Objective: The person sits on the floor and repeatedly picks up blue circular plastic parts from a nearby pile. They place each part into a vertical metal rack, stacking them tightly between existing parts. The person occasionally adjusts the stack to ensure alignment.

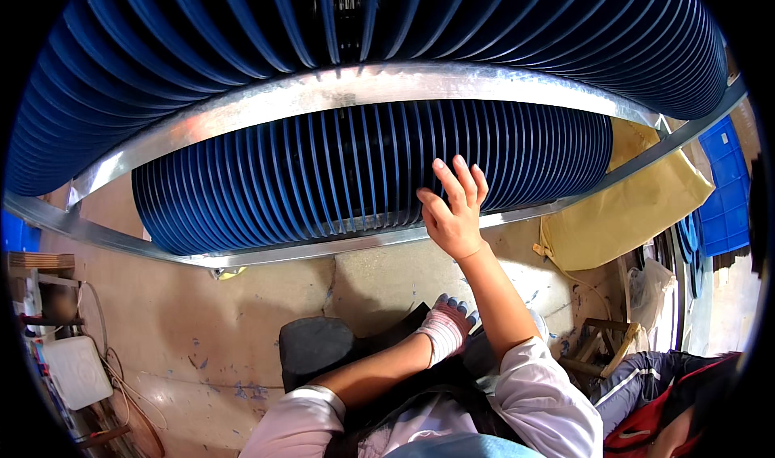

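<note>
A long row of thin blue discs stands on edge between two curved metal rails. My bare right hand reaches up to this row, fingers apart, fingertips touching the disc edges near its middle and holding nothing. My left hand wears a white glove with blue fingertips. It sits low by my lap, against a dark object, with its fingers curled downward. What it grips, if anything, is hidden. A second, larger bank of blue discs fills the top of the view.
A tan sack lies at the right beside a blue crate. A dark cushion sits on the concrete floor before me. A white box and cables lie at left. A wooden stool and another person's clothing are at lower right.
</note>
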